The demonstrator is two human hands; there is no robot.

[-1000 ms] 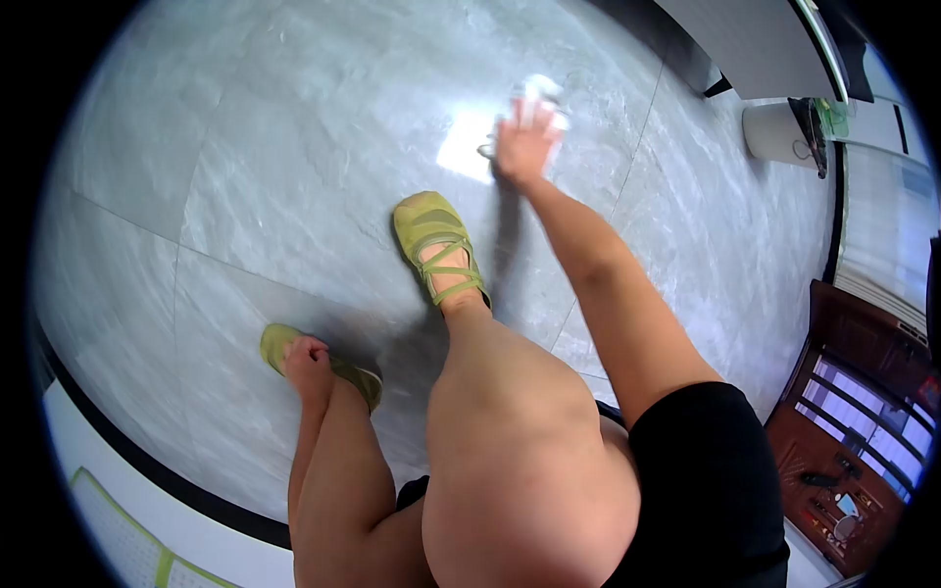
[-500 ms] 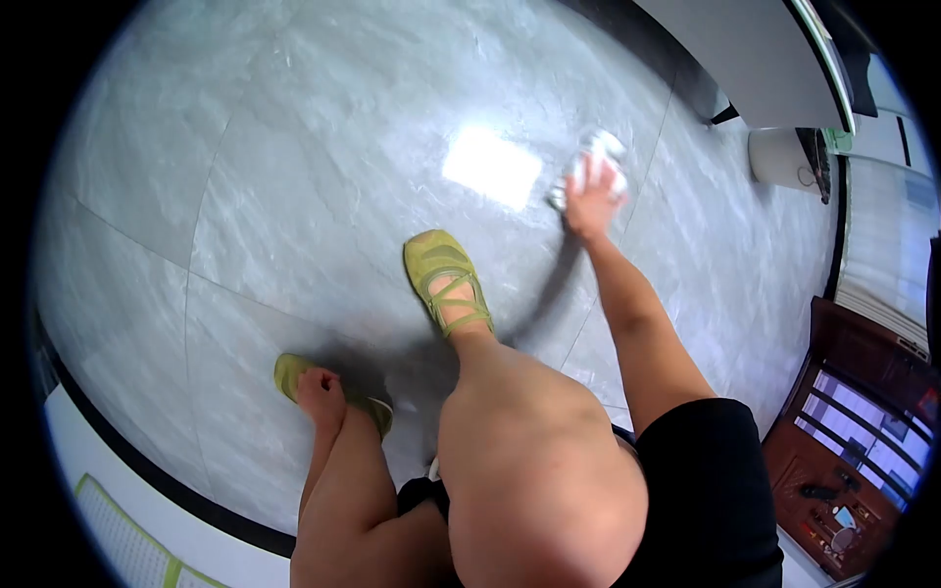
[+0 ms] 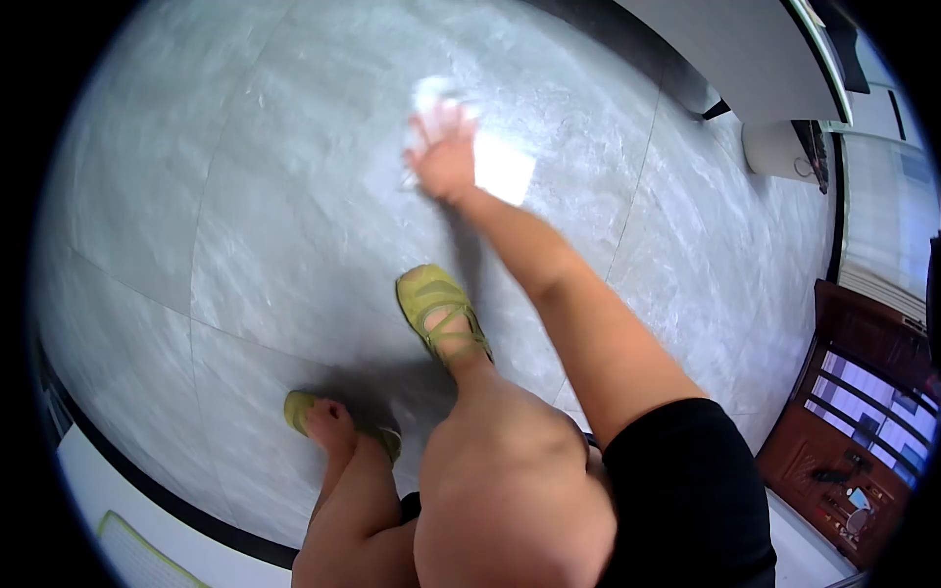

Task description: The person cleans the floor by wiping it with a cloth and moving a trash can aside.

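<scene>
My right hand (image 3: 446, 157) presses a crumpled white cloth (image 3: 432, 93) flat against the shiny grey tiled floor (image 3: 323, 196). Its fingers are spread over the cloth, which is blurred and partly hidden beneath them. Lower left, my left hand (image 3: 330, 425) rests by my left shoe (image 3: 297, 410), with its fingers curled; whether anything is in them is hidden. Between the two hands stands my right foot in a green strapped shoe (image 3: 431, 292).
A white bin (image 3: 779, 152) with a dark liner stands at the upper right, beside a grey cabinet (image 3: 745, 54). A brown wooden door (image 3: 814, 470) is at the right. A white wall with a black skirting (image 3: 176, 512) runs along the lower left.
My right hand swept right with the cloth, then back left across the floor, past the bright reflection. My left hand stays by the left shoe. The view has shifted slightly.
</scene>
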